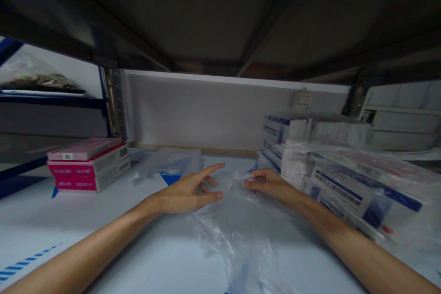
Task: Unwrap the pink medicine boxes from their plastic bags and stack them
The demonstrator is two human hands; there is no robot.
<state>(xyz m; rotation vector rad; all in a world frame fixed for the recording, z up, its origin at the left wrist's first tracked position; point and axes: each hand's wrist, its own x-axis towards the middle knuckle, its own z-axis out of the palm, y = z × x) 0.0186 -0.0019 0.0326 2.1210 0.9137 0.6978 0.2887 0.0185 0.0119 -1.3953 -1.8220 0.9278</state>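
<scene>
A clear plastic bag (237, 234) lies crumpled on the white shelf board (144, 257) in front of me. My left hand (191, 190) hovers at the bag's far left edge, fingers spread, thumb touching the film. My right hand (267, 183) pinches the bag's far edge between curled fingers. Both forearms reach in under a dark metal shelf above.
Stacked pink and white boxes (91, 165) sit at the left. Another plastic-wrapped pack (172, 165) lies behind my left hand. Blue and white boxes (292, 147) in plastic wrap pile up at the right, more of them (361, 193) close to my right forearm. A white wall closes the back.
</scene>
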